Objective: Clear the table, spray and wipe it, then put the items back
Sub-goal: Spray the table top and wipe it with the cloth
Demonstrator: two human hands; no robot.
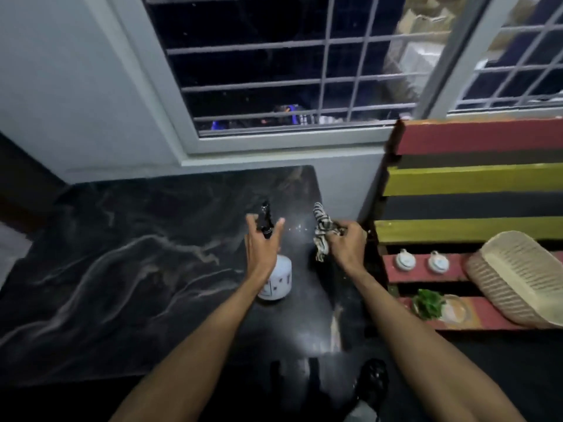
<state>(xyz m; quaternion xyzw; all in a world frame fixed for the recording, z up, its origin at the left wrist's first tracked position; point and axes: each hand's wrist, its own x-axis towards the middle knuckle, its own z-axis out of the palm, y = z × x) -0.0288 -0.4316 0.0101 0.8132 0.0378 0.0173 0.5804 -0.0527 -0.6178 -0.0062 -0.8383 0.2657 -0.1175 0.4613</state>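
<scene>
A white spray bottle (278,281) with a black trigger head stands on the black marbled table (122,269) near its right end. My left hand (262,248) is over the bottle's neck, fingers spread on either side of the black head and not closed on it. My right hand (347,245) is just right of the bottle and grips a bunched black-and-white striped cloth (323,233), held a little above the tabletop. Small wet specks glint on the table between the two hands.
A slatted bench (472,181) painted red, yellow and black stands right of the table. It carries two small white jars (405,261), a green plant (428,303) and a woven basket (518,278). A barred window (274,71) and wall close the far side.
</scene>
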